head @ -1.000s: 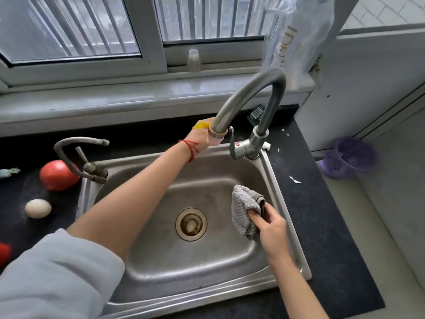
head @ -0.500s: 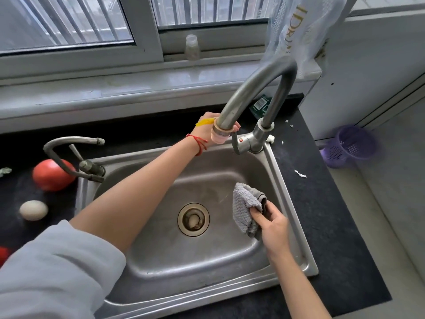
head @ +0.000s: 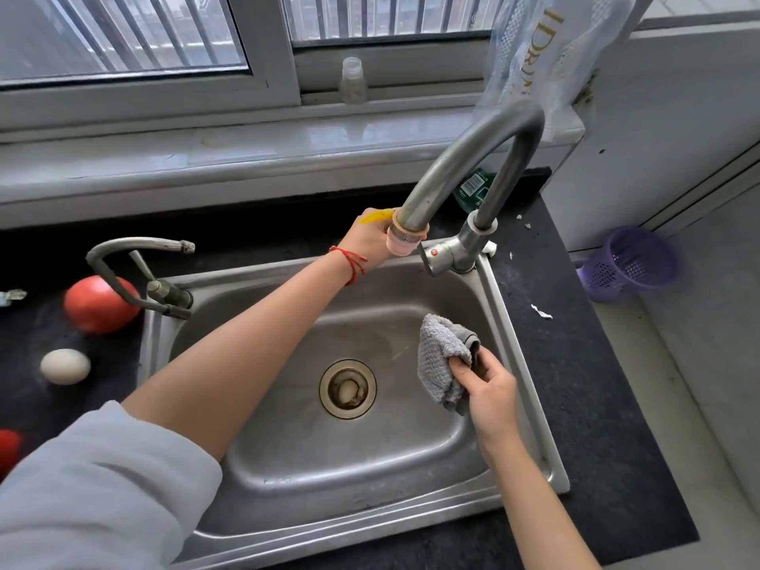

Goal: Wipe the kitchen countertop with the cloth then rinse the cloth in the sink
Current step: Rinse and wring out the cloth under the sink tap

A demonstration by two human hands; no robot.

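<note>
Right hand (head: 491, 390) pinches the crumpled grey knitted cloth (head: 440, 359) at centre-right, above the steel sink (head: 288, 479); left hand (head: 370, 240) wraps the curved steel tap's spout (head: 464, 154) (no water visible). Bring cloth under nozzle.

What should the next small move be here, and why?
Probably turn on the water: the left hand is at the tall faucet, no water is visible, and the right hand holds the gray cloth over the sink, off to one side of the spout.

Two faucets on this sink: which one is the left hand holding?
The tall arched faucet at the sink's back right corner; the left hand grips its pink-tipped spout end. The smaller bent faucet at the left stands untouched.
</note>
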